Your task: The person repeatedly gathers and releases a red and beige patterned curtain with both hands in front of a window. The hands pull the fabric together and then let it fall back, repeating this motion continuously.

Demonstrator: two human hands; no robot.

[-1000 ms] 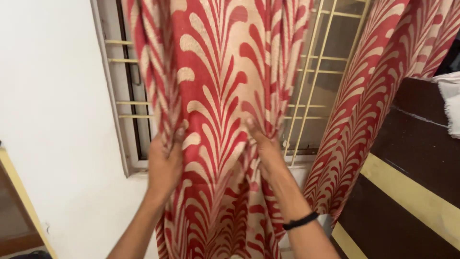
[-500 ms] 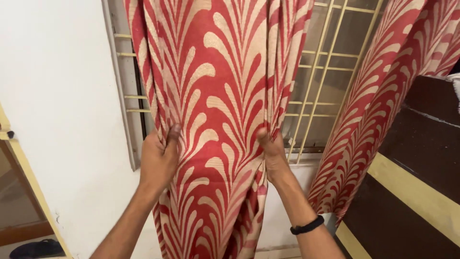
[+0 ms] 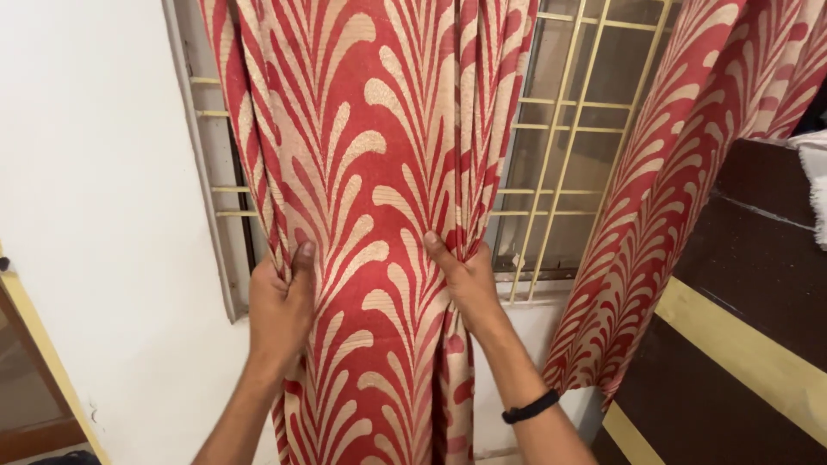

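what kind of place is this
Most likely a room in a home: a red and cream patterned curtain gripped by both hands, a window with a cream metal grille, and a plain white wall.

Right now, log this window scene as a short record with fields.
left hand: grips the left edge of the red and beige leaf-patterned fabric curtain
right hand: pinches the curtain's right folds; black wristband on the wrist
second curtain: same pattern, hangs at right, untouched
behind: cream metal window grille
left: white wall
right: dark brown cabinet with a yellow stripe
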